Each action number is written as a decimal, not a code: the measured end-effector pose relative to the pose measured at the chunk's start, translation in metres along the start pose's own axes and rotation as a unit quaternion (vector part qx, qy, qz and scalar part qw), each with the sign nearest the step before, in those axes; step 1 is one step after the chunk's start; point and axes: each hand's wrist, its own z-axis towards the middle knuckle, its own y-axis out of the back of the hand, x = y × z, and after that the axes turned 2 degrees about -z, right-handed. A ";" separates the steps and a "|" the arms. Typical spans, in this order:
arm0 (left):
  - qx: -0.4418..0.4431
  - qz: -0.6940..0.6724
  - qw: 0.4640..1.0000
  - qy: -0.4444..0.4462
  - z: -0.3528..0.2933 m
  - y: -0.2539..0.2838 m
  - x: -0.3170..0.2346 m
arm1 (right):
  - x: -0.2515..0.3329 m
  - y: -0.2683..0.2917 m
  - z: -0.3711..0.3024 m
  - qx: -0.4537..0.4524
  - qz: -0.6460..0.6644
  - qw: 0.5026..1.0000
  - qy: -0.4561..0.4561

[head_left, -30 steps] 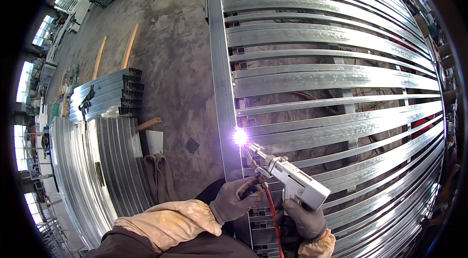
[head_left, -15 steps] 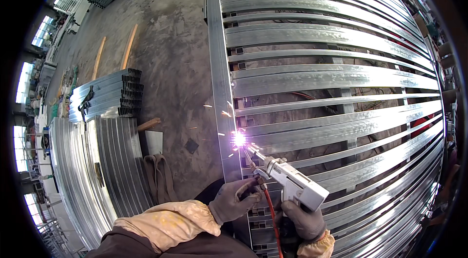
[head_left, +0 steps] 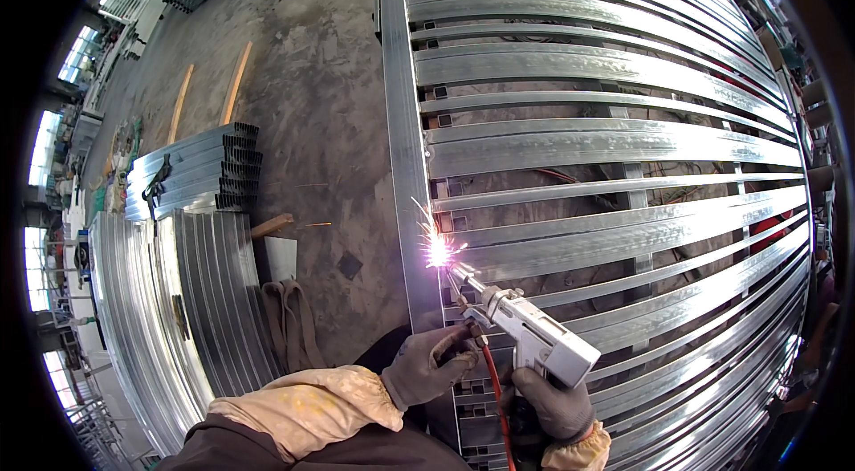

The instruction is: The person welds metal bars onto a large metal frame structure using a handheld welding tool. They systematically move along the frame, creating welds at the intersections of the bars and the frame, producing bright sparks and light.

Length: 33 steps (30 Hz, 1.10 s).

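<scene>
A silver welding gun (head_left: 533, 337) points up and left, its tip at a bright pink-white arc (head_left: 437, 250) with sparks flying off. The arc sits where a crossbar meets the long upright rail (head_left: 401, 133) of a galvanised steel frame (head_left: 606, 142). My right hand (head_left: 550, 400), in a dark glove, grips the gun's handle from below. My left hand (head_left: 429, 366), gloved too, holds the gun near its rear where a red hose (head_left: 495, 400) runs down. A tan sleeve cover (head_left: 307, 404) wraps my left forearm.
Concrete floor (head_left: 312, 97) lies left of the frame. A stack of steel channels (head_left: 191, 170) and long metal sheets (head_left: 151, 311) lie at the left. Wooden strips (head_left: 236, 84) lie further off, and a small wood block (head_left: 272, 225) sits by the sheets.
The arc has shifted slightly down the rail joint and throws more sparks now. Both hands hold the gun as before.
</scene>
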 end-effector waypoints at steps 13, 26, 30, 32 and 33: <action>-0.006 0.008 0.998 -0.059 -0.001 0.002 0.009 | -0.001 -0.001 0.000 0.008 0.012 1.000 0.009; -0.002 -0.031 0.999 -0.036 -0.003 0.005 0.020 | 0.006 -0.006 -0.004 0.000 -0.001 1.000 0.016; 0.040 -0.019 0.999 -0.025 -0.003 0.009 0.013 | 0.009 -0.007 -0.011 -0.017 -0.016 1.000 0.008; 0.044 -0.041 0.998 -0.024 -0.002 0.008 0.011 | 0.014 -0.009 -0.011 -0.010 -0.012 1.000 -0.002; 0.039 -0.037 0.998 -0.028 -0.002 0.008 0.013 | 0.013 -0.010 -0.011 -0.014 -0.013 1.000 0.001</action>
